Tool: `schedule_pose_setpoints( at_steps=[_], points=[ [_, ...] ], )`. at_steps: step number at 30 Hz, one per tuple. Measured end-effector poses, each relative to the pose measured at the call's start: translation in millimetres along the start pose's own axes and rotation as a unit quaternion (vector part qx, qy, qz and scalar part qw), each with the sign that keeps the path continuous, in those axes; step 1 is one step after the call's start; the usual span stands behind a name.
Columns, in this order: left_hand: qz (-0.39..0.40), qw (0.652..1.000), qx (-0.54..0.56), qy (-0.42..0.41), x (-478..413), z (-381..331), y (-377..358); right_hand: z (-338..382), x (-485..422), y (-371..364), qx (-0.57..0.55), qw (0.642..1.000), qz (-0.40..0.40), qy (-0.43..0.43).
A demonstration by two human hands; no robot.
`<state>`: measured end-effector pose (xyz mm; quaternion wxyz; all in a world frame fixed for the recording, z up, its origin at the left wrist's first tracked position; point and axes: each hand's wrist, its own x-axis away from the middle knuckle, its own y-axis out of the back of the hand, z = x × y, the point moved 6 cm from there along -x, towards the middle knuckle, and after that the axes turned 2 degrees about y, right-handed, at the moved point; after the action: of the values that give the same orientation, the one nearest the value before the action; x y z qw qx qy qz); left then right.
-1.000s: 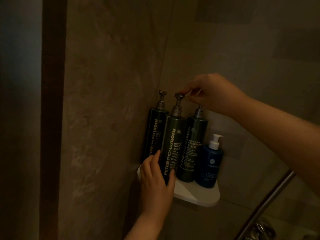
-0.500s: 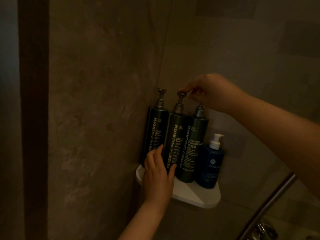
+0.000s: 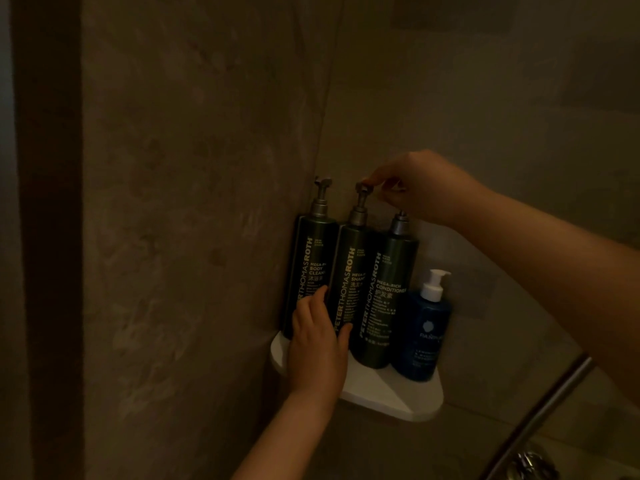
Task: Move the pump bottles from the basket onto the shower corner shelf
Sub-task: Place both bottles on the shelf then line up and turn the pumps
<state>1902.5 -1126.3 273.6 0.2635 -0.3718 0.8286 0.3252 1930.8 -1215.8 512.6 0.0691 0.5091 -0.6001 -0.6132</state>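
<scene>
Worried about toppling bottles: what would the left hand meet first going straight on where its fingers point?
Likely the body cleanser bottle; the left hand, holding the shampoo bottle, points up toward it. Depth is unclear.

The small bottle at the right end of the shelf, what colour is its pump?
White pump on a blue bottle, seen in the head view.

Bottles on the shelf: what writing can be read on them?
"THOMASROTH", "BODY CLEAN": left green bottle, cut off.
"PETERTHOMASROTH", "SHAM": middle green bottle, cut off.
"PETERTHOMASROTH", "MEGA-RICH CONDITIONER": right green bottle.
Blue bottle: label blurred; all fine print too small.
</scene>
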Motion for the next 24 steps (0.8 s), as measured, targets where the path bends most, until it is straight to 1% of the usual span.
schedule_pose_setpoints(
  at_steps=[9, 12, 15, 18, 24],
  points=[
    [-0.004, 1.0, -0.002, -0.008, 1, 0, 0, -6, 0, 0, -0.029, 1.0, 0.002, -0.011],
    [-0.003, 1.0, 0.002, -0.003, 2, 0, 2, -17, 3, 10, -0.058, 0.997, -0.019, -0.044],
    [-0.009, 1.0, 0.006, -0.005, 4, -2, 4, -30, 9, 10, -0.049, 0.996, 0.013, -0.07],
    [-0.019, 1.0, 0.004, -0.013, 7, -7, 7, -34, 15, 7, -0.039, 0.996, 0.05, -0.068],
    [-0.025, 0.999, 0.009, -0.035, 13, -21, 9, -33, 21, 6, -0.047, 0.996, 0.056, -0.057]
  ],
)
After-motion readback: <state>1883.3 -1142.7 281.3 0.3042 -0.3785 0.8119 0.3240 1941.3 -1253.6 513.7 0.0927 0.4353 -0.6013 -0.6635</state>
